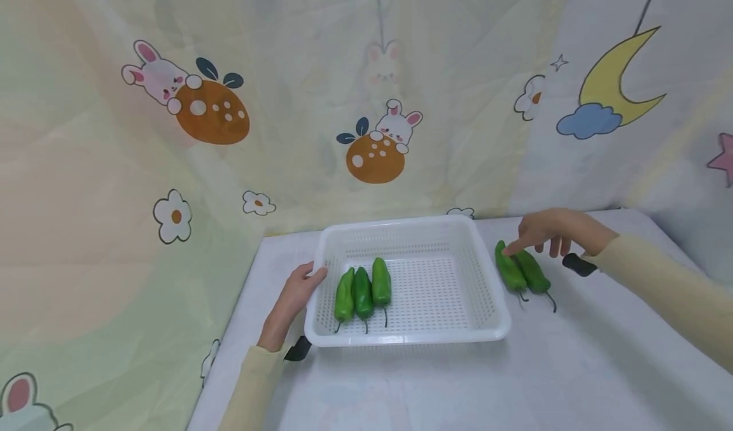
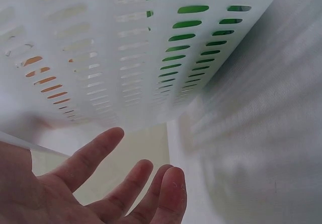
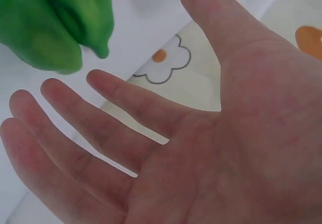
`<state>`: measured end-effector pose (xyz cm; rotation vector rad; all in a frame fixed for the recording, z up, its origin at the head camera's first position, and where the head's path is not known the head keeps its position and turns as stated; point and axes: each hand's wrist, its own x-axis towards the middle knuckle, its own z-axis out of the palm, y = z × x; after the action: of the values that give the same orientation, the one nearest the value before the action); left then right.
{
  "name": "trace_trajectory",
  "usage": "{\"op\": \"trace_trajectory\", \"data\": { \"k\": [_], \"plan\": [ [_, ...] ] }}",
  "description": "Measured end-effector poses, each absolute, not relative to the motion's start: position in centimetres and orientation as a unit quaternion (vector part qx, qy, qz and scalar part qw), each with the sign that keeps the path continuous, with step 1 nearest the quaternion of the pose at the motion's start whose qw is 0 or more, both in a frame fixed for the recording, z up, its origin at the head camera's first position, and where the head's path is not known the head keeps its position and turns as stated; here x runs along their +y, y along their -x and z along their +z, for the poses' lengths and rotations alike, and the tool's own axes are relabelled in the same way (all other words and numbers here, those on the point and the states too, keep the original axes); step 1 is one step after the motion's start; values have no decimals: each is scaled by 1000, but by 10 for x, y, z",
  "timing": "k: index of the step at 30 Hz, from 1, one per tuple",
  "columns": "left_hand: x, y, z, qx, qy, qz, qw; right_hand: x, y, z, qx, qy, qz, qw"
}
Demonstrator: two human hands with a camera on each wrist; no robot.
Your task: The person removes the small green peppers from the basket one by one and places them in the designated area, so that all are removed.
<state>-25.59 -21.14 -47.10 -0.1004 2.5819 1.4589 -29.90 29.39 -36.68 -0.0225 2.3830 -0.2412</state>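
A white plastic basket [image 1: 409, 339] with slotted walls stands on the table. Three green peppers [image 1: 381, 281] lie side by side in its left part, stems toward me. My left hand [image 1: 296, 291] holds the basket's left rim, thumb over it; in the left wrist view the other fingers [image 2: 168, 196] spread loosely below the slotted wall. To the basket's right, two more green peppers [image 1: 532, 272] lie together on the table. My right hand [image 1: 564, 227] hovers over their far ends. Its fingers [image 3: 100, 128] are spread, with a gap to the peppers [image 3: 35, 27] in the right wrist view.
A white cloth [image 1: 401, 386] covers the table. Behind it hangs a curtain [image 1: 303, 132] printed with rabbits, flowers and a moon, close to the basket's far rim. Black straps [image 1: 579, 265] circle both wrists.
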Motion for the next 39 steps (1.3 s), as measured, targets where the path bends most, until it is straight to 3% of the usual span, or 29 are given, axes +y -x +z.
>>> {"op": "trace_trajectory", "data": {
  "k": [27,39],
  "plan": [
    [-211,255,-468,865,36,492,89,243,281,-318,950,70,-91,291],
    [-210,255,-469,863,39,496,92,206,275,-313,959,100,-86,253]
  ]
}}
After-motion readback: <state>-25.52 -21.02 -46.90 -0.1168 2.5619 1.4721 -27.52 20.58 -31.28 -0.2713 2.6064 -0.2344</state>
